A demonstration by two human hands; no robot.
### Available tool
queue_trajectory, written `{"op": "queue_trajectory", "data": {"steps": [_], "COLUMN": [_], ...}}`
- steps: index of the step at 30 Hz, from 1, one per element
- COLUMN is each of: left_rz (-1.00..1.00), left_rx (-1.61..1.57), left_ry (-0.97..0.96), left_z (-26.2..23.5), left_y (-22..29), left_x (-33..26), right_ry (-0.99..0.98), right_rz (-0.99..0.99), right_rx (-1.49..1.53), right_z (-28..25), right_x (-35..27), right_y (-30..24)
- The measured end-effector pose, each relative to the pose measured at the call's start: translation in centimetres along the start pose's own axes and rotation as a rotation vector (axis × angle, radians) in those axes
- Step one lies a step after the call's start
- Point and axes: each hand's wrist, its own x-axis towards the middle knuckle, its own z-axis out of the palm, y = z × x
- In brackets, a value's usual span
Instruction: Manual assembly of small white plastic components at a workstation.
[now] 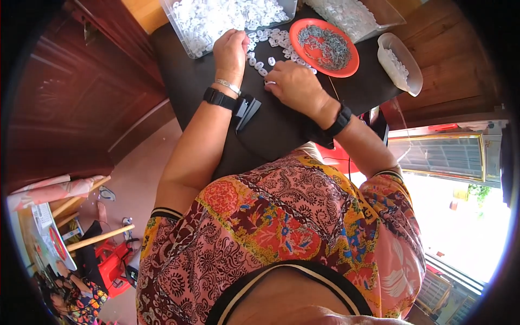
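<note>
One white piece (pixel 270 83), long axis sideways

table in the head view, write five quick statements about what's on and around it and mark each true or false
1. The red plate holds grey pieces. True.
2. The left hand is over the plate. False: it is at the large clear bin.
3. A white piece shows at the right hand. True.
4. The table is white. False: it is black.
5. A black band circles the right wrist. True.
</note>
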Motion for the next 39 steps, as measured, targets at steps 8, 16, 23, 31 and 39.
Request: {"op": "queue_trajectory", "data": {"steps": [8, 16, 23, 31, 39], "left_rz": [-0.044, -0.063, -0.061, -0.076, 0.22], "left_rx": [0.063, 0.388, 0.467, 0.528, 1.104], "left_ry": [-0.044, -0.59, -0.653, -0.564, -0.35], "left_z": [0.0, 1.8, 1.7, 1.2, 0.6], "left_y": [0.4, 1.1, 0.7, 0.7, 0.3], "left_x": [-0.3, -2.0, -2.0, -1.4, -1.2], "right_ry": [0.007, 0.333, 0.309, 0.326, 0.282], "right_rz": [0.211, 0.467, 0.49, 0.559, 0.564], "right_rx": [0.382, 0.833, 0.987, 1.456, 1.706], "right_z": [-0.4, -1.1, -1.0, -1.5, -1.1], "right_x": [-1.0, -0.8, -0.7, -1.2, -1.2], "right_y": [0.5, 3.4, 2.9, 3.6, 2.6]}}
